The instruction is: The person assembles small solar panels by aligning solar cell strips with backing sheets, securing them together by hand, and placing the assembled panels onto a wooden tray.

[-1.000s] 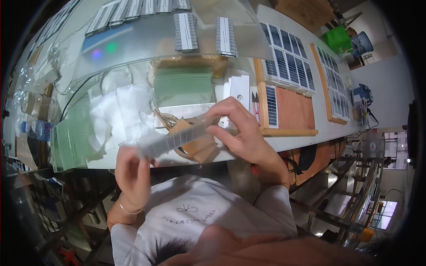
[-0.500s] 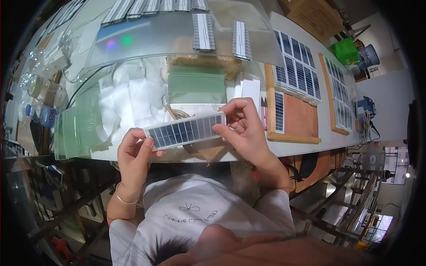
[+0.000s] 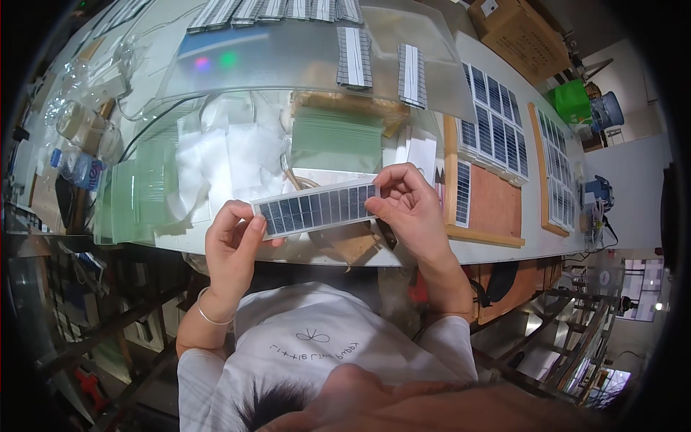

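A small solar panel (image 3: 317,209) with a white rim and dark cells hangs over the table's near edge, its right end a little higher. My left hand (image 3: 237,237) pinches the panel's left end between thumb and fingers. At the other end, my right hand (image 3: 409,205) grips it with the thumb on the face. Just behind are a stack of greenish glass sheets (image 3: 336,140) and a pile of white sheets (image 3: 234,158). A wooden tray (image 3: 497,205) on the right holds similar panels (image 3: 497,122) in rows.
A raised glass shelf (image 3: 302,54) carries strips of cells (image 3: 354,57). Further right is a second wooden tray of panels (image 3: 556,158). More glass sheets (image 3: 129,201), a plastic bottle (image 3: 78,167) and clear bags occupy the left. A cardboard box (image 3: 520,39) is at the back right.
The whole scene has shifted slightly rightward in the picture as the view turned. Both hands keep the same hold on the solar panel.
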Motion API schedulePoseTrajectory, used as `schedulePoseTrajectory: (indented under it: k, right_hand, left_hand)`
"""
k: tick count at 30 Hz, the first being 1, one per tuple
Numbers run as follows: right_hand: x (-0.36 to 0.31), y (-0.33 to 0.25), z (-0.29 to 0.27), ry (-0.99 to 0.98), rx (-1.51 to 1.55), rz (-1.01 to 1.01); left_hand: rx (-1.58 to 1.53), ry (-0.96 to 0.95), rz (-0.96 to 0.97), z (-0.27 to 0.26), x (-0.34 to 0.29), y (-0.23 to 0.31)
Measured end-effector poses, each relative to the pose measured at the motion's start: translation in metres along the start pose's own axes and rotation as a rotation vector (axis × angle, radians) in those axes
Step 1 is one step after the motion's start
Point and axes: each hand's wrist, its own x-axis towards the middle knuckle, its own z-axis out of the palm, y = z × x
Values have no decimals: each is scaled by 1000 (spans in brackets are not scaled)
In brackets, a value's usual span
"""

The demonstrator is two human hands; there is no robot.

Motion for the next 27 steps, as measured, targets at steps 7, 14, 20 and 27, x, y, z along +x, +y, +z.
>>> schedulePoseTrajectory:
  k: [7, 14, 20, 27]
  right_hand:
    - [-3, 3, -6, -31, -74, -41]
    - [-5, 2, -8, -14, -94, -35]
    - [-4, -1, -8, -34, -8, 0]
    - [-7, 0, 1, 13, -62, -85]
  left_hand:
    - [11, 15, -4, 2, -1, -4]
    - [19, 11, 1, 4, 0, -5]
    - [19, 28, 16, 5, -1, -7]
    - [28, 70, -13, 1, -1, -8]
